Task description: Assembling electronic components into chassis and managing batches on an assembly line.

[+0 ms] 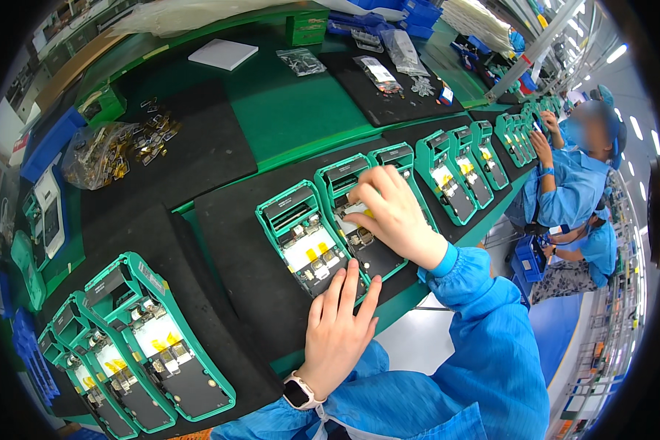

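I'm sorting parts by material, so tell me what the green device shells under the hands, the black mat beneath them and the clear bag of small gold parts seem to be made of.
The green device shells look like moulded plastic, with smooth, evenly coloured, slightly glossy edges. The black mat seems to be matte foam or rubber, showing no shine. The clear bag looks like thin plastic film, crinkled with glints; the small gold parts look metallic.

The open device housings looked like smooth green plastic with a slight sheen, holding dark matt boards and small shiny metal parts. They lay on a black matt mat of soft, foam-like look. The sleeves were thin blue cloth, and the bag was glossy clear plastic.
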{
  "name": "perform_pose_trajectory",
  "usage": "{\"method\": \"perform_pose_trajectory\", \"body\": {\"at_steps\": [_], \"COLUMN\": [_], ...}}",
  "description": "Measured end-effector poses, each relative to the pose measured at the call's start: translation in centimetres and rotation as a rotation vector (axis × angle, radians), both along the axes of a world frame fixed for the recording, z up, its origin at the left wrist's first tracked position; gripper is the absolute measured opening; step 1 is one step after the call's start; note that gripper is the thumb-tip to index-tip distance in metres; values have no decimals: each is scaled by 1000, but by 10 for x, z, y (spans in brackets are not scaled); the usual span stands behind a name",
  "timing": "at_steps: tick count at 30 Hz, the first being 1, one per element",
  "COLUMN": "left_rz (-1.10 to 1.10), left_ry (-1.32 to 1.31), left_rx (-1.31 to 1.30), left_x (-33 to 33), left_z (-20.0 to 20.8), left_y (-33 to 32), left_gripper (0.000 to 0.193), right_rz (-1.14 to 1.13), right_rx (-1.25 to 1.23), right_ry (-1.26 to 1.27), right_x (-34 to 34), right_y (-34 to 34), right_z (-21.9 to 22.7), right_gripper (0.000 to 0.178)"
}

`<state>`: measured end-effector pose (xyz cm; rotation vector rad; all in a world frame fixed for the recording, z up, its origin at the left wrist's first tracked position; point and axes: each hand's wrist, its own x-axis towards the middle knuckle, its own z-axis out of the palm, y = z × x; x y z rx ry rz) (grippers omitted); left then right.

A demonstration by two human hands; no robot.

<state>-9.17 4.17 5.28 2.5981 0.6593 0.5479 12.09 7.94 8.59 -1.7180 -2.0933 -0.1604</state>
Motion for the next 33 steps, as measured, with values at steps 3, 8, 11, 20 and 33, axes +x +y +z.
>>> {"method": "perform_pose_trajectory", "body": {"at_steps": [3, 8, 11, 20, 33], "left_rz": [5, 0, 3, -2, 11], "left_ry": [13, 35, 33, 32, 57], "left_rx": [13, 21, 20, 9, 9], "left_x": [0, 0, -1, -2, 1], "left_z": [0, 1, -1, 1, 5], "left_y": [-1, -1, -1, -2, 1], "left_gripper": [68, 68, 68, 66, 59], "right_rz": [-26, 80, 223, 215, 84], "right_rx": [22, -66, -143, -156, 128], "right_ry": [-52, -58, -84, -98, -9], "right_x": [1, 12, 19, 19, 96], "right_y": [6, 27, 33, 31, 39], "right_z": [11, 20, 21, 18, 64], "right_gripper": [68, 88, 85, 80, 51]}}
